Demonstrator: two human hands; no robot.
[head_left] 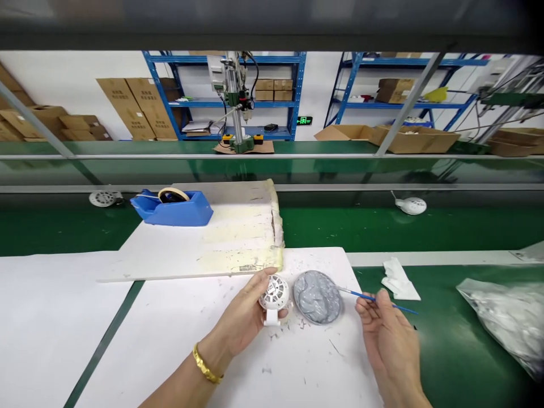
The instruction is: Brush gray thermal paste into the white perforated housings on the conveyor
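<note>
My left hand (pixel 244 309) is closed around a small white plastic fan housing (pixel 274 292), its round slotted face turned up and a short stem pointing toward me. Just to its right sits a round dish of grey paste (pixel 318 297), smeared in thick folds. Between the thumb and fingers of my right hand (pixel 389 334) is a thin blue brush (pixel 361 294). The tip of the brush reaches the right rim of the dish; whether it touches the paste I cannot tell. Both hands are over stained white paper (pixel 306 368).
A blue tape dispenser (pixel 178 208) stands on a white board (pixel 238 226) behind my left hand. A crumpled tissue (pixel 399 279) and a clear plastic bag of white parts (pixel 505 317) lie at right. White housings (pixel 411 205) rest on the green belt (pixel 340 226) beyond.
</note>
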